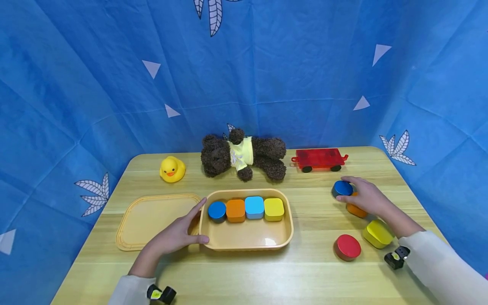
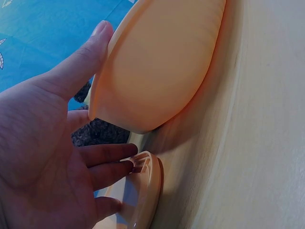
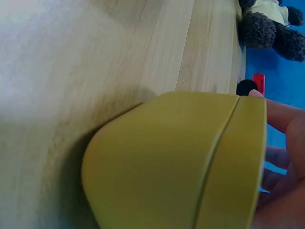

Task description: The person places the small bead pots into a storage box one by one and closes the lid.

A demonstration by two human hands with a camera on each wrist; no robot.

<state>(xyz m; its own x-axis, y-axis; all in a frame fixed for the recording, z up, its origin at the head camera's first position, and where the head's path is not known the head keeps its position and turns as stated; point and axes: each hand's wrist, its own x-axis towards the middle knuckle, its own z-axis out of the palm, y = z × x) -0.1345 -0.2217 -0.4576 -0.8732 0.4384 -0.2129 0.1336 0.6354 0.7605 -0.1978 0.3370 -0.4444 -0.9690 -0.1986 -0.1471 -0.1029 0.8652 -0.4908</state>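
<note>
My left hand (image 1: 175,233) rests at the left end of a cream plastic box (image 1: 248,242), its thumb and index finger spread along the rim; the other fingers extend beneath in the left wrist view. A blue round block (image 1: 217,211), an orange block (image 1: 235,210), a light blue block (image 1: 254,207) and a yellow block (image 1: 273,209) stand in a row inside. On the right, my right hand (image 1: 367,197) pinches another blue round block (image 1: 341,188) between thumb and fingers. An orange block (image 1: 356,210) lies partly hidden under that hand.
Near the right forearm are a yellow block (image 1: 377,234) and a red round block (image 1: 347,247). A cream lid (image 1: 152,220) lies left of the box. Along the back are a rubber duck (image 1: 173,169), a brown teddy bear (image 1: 215,156) and a red toy wagon (image 1: 319,158).
</note>
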